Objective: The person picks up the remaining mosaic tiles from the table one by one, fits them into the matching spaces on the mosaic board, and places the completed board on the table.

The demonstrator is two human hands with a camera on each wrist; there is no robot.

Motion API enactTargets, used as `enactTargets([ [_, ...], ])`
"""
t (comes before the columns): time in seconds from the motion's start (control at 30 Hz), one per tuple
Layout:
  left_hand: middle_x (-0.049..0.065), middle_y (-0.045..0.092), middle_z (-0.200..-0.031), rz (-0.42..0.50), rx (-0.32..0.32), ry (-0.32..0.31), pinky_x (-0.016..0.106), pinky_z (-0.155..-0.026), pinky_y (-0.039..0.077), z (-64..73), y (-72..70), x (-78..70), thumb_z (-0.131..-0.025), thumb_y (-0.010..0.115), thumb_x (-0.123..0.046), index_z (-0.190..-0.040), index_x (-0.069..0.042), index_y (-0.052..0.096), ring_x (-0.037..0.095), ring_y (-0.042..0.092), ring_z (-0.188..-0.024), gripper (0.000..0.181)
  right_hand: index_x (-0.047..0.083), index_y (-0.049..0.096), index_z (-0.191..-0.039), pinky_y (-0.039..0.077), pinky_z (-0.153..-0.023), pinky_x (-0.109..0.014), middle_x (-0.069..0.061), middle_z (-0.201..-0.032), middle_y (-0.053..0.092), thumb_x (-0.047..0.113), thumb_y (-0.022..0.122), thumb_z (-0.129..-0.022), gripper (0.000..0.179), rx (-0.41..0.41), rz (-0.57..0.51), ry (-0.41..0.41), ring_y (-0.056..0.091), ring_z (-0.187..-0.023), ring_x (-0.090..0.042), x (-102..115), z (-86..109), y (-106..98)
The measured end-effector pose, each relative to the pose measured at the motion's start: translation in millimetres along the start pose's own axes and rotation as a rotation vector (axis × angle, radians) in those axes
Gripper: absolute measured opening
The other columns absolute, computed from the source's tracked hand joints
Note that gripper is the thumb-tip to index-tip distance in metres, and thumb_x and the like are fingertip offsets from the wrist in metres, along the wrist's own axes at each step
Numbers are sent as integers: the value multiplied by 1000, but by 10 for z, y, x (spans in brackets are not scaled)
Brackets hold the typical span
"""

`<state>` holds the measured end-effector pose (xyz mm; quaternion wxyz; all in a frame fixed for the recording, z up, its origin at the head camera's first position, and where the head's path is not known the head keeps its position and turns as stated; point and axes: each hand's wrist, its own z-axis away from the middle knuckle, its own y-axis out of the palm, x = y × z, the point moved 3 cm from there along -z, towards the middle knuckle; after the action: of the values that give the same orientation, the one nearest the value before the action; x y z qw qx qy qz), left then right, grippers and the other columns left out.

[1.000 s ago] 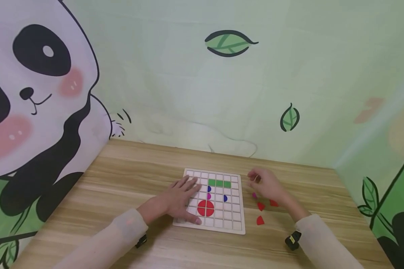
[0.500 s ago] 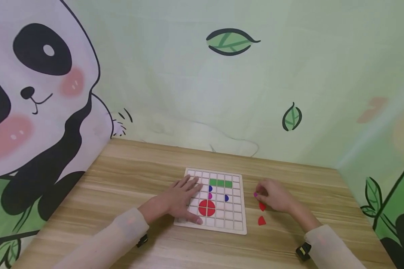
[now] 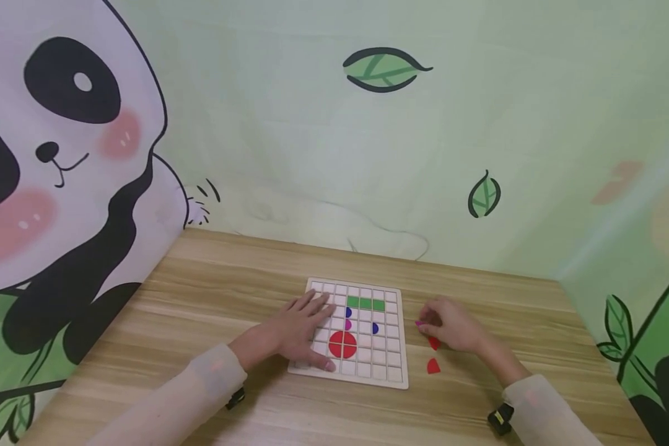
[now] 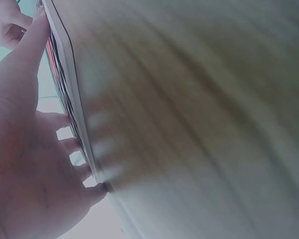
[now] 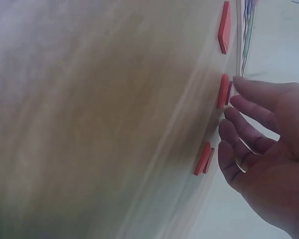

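Observation:
My left hand [image 3: 298, 328] lies with spread fingers on the left side of a white grid board [image 3: 378, 371], thumb near its front edge. To the right of the board, my right hand [image 3: 451, 323] pinches a small purple piece [image 3: 419, 323] between thumb and fingertips, at the table surface. The right wrist view shows that purple piece [image 5: 229, 93] on edge beside a red piece [image 5: 223, 91]. On the board sit a red circle [image 3: 336, 338] of quarter pieces, green squares [image 3: 365, 303], two blue half-round pieces [image 3: 375, 328] and a purple one [image 3: 348, 324].
Loose red quarter pieces lie right of the board, one [image 3: 433, 366] in front of the right hand and another [image 3: 434, 343] partly under it. More red pieces [image 5: 203, 158] show in the right wrist view. A panda-printed wall [image 3: 290, 155] borders the wooden table [image 3: 245, 266].
My right hand came down and toward me onto the purple piece, took it between its fingertips and shifted it slightly left. The left hand stays on the board.

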<state>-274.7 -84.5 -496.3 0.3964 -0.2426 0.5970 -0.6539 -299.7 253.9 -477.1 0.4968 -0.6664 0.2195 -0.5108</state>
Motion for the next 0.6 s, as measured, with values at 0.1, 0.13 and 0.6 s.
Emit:
enactTargets([
  [0.1, 7, 4, -167, -10, 5, -1, 56, -119, 14, 8, -7, 4, -64, 45, -97, -161, -21, 15, 37, 0, -152, 127, 13, 68, -91, 51, -74, -31, 4, -89, 62, 12, 74, -90, 6, 1, 2, -6, 57, -82, -11, 18, -6, 14],
  [0.13, 7, 4, -167, -10, 5, 0, 57, -119, 14, 9, -10, 5, -64, 45, -97, -161, -21, 15, 37, 0, -152, 127, 13, 67, -90, 51, -74, -32, 3, -88, 61, 11, 73, -90, 6, -1, 5, -12, 56, -82, -12, 25, -7, 15],
  [0.6, 7, 4, -167, 9, -4, 3, 57, -119, 13, -5, 14, 4, -65, 47, -96, -161, -21, 15, 37, 0, -152, 126, 7, 68, -99, 53, -82, -42, -4, -96, 62, 7, 72, -89, 11, 16, 5, -35, 59, -91, -20, -27, 65, -77],
])
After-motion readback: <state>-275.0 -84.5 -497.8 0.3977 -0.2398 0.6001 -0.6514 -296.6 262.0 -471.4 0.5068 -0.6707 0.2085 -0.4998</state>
